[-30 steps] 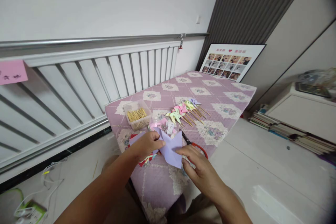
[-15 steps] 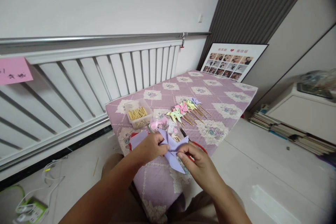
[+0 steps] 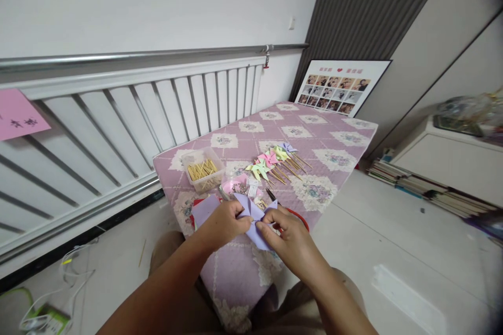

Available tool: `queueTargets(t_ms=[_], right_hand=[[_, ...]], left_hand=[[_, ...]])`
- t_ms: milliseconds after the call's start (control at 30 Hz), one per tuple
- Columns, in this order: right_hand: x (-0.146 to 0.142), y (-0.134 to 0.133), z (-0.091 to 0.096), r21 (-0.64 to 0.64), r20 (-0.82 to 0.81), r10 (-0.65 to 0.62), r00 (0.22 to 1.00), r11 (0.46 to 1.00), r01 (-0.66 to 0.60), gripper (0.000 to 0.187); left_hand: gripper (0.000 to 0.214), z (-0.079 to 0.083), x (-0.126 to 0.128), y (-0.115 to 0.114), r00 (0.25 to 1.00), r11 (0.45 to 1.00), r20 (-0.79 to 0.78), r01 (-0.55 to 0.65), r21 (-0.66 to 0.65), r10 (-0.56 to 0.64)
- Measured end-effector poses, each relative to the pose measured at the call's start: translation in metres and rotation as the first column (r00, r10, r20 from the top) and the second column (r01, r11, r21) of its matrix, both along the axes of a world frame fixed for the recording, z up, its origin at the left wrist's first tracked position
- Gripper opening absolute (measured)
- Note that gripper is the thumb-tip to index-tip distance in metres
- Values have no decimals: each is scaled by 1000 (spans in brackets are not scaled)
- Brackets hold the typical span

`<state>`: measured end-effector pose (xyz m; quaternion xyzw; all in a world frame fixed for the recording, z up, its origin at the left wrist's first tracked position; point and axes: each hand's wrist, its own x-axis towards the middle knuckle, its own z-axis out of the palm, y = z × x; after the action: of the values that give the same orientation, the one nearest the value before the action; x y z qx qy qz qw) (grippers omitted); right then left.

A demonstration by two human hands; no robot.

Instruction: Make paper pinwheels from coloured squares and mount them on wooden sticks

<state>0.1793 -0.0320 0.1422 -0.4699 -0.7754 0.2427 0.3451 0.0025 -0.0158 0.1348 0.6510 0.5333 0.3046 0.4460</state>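
Note:
A purple paper pinwheel [image 3: 257, 238] is held between my two hands above the near end of the table. My left hand [image 3: 228, 222] pinches its left side, and my right hand [image 3: 281, 227] presses thumb and finger near its middle; the fingers cover the centre. Red-handled scissors [image 3: 301, 217] lie partly behind my right hand. Beside my left hand is a stack of purple paper [image 3: 205, 210], with red paper under it. Just beyond are a pink tray of small metal parts [image 3: 238, 187] and a small white card [image 3: 253, 188].
Finished pinwheels on sticks [image 3: 269, 158] in green, pink, yellow and purple lie farther back. A clear plastic box [image 3: 204, 183] holds many short sticks. The flowered tablecloth [image 3: 326, 159] covers the table, with a radiator [image 3: 176, 110] along its left and a photo board [image 3: 334, 89] behind.
My right hand has moved inward to the left, bringing a pinwheel corner toward the centre. My left hand keeps its grip. The whole view has shifted slightly.

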Motion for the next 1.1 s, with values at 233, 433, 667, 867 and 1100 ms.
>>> queueTargets(t_ms=[233,433,667,867,1100], right_hand=[[-1,3,-1,-23,-1,-17,1000,1000,17,19],[-3,5,-2,-25,-7,-38,999,999,38,20],[-1,6,-3,-42,-13,-25,1000,999,24,19],[-1,7,-4,-45,-23,-38,999,998,37,19],[-6,8,-15,-138,-100,-181,978,976,167,10]], left_hand=[[12,-5,1,2,999,999,-23,-25,-27,24],[11,-7,2,2,1000,999,2,-23,-43,23],[11,-4,4,-1,999,998,44,-25,-59,27],[11,-5,5,-1,997,998,72,-33,-46,36],[12,-5,10,-4,988,991,100,-107,-82,115]])
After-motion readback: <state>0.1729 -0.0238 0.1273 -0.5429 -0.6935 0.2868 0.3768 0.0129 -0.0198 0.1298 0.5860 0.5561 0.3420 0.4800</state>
